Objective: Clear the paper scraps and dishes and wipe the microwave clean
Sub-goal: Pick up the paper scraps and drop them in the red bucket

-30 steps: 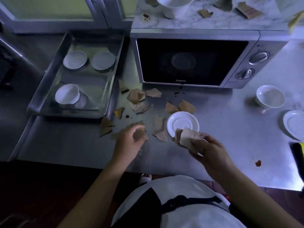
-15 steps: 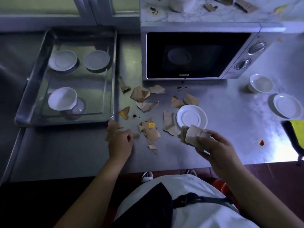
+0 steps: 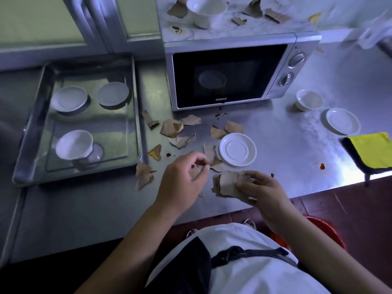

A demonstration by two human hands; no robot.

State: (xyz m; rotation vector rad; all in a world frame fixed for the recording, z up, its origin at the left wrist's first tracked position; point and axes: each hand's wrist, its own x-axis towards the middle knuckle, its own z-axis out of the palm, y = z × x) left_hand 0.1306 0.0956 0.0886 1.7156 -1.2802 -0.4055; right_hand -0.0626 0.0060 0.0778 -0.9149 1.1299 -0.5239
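Paper scraps (image 3: 228, 184) sit stacked in the right hand (image 3: 264, 193), fingers pinching them, near the desk (image 3: 84, 209) front edge; left hand (image 3: 182, 179) fingers curl alongside, hold unclear.

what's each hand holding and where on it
The right hand pinches a stack of paper scraps by its right-hand edge. The left hand is curled, fingertips together; whether it holds anything cannot be told.

"Galanz" on microwave (image 3: 233, 75) door
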